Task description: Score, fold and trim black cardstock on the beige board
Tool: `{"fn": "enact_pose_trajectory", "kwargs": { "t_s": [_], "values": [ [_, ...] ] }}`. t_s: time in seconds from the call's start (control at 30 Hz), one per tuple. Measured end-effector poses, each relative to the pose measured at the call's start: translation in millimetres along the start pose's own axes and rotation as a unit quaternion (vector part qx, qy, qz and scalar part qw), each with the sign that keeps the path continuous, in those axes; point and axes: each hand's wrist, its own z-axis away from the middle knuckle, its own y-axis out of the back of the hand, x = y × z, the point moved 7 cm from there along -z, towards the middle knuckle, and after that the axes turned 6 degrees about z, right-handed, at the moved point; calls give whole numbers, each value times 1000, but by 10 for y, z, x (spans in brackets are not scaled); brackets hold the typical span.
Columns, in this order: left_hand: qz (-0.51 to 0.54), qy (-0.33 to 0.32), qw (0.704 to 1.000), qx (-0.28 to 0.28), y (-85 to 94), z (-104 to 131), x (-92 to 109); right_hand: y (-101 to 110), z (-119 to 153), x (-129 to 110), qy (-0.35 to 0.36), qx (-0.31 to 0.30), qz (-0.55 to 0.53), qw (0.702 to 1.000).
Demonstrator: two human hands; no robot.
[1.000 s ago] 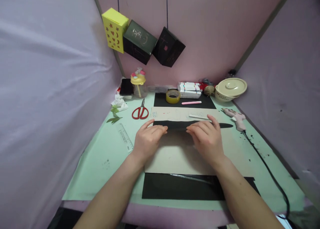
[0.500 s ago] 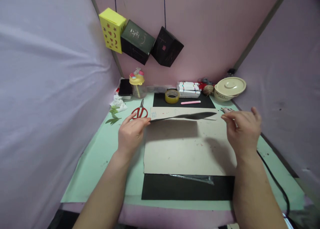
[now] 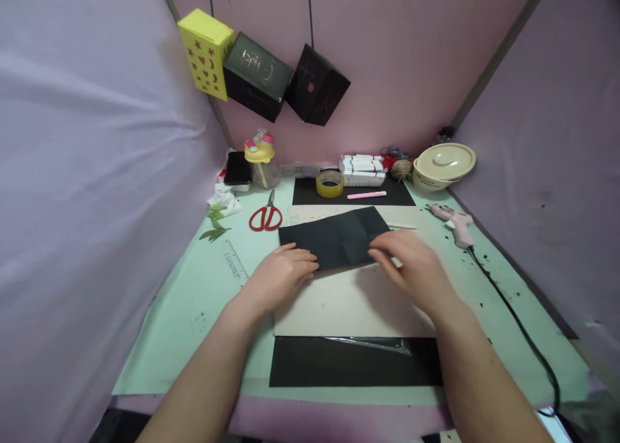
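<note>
A rectangular sheet of black paper (image 3: pixel 334 236) lies slightly aslant over the pale board (image 3: pixel 320 314). At its lower left edge, my left hand (image 3: pixel 283 272) has its fingers together on top of the sheet; the thumb is hidden. My right hand (image 3: pixel 411 265) curls its fingers and thumb around the lower right corner, which it covers. The board rests on a larger black sheet (image 3: pixel 353 369), with a strip of clear plastic (image 3: pixel 378 345) showing between them. A thin white stick (image 3: pixel 403 226) pokes out beyond the paper's right side.
Red-handled scissors (image 3: pixel 266 218) and a clear ruler (image 3: pixel 235 261) lie left. To the right is a pink glue gun (image 3: pixel 455 223) with a black cord. Behind stand tape (image 3: pixel 330 185), markers (image 3: pixel 363 170), a pink pen (image 3: pixel 367 195) and a lidded bowl (image 3: pixel 443 165). Boxes (image 3: pixel 259 75) hang above.
The black paper has come down and tipped from edge-on to showing its broad face. My right hand has moved left onto its corner, uncovering the glue gun. My left hand has shifted right.
</note>
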Motion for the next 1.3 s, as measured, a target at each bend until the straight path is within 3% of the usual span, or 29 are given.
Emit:
{"fn": "enact_pose_trajectory", "kwargs": {
  "t_s": [0.07, 0.13, 0.27, 0.37, 0.57, 0.67, 0.9, 1.17, 1.3],
  "values": [
    [12, 26, 998, -50, -84, 6, -36, -320, 11, -13, -24, -120, -11, 992],
    [30, 48, 996, -71, -129, 10, -70, -561, 35, 15, -52, -184, -15, 981],
    [38, 92, 993, -65, -188, -13, -97, -787, 43, 102, -90, -194, -25, 977],
    [4, 109, 993, -55, -299, -68, 18, -868, 57, 163, -117, -201, -29, 972],
    [6, 128, 985, -115, -752, -97, 352, -893, 107, 227, -139, -213, -8, 967],
    [12, 109, 986, -122, -850, -66, 411, -870, 145, 265, -148, -225, 4, 963],
    [7, 90, 987, -130, -869, -15, 395, -872, 180, 304, -160, -254, 26, 954],
    [-27, 167, 975, -145, -835, 92, 428, -900, 176, 319, -160, -260, 15, 952],
    [-70, 182, 976, -101, -750, 230, 503, -905, 178, 318, -158, -267, 12, 951]
  ]
}}
